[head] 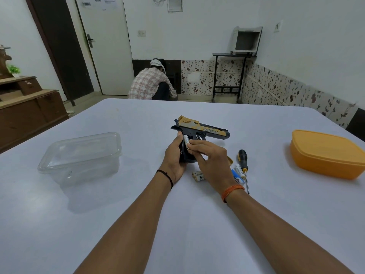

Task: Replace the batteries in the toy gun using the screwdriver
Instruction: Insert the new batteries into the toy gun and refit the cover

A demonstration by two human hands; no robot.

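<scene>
Head view: my left hand [174, 155] grips the toy gun [199, 131] by its handle above the table [138, 214], steadying the open slot while my right hand [211, 161] pinches a white battery [186, 142] into it; the screwdriver [243, 163] and spare batteries [238, 173] lie beside, within reach.

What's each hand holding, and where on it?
Left hand grips the toy gun by its handle. Right hand pinches a white battery near its lower end.
</scene>
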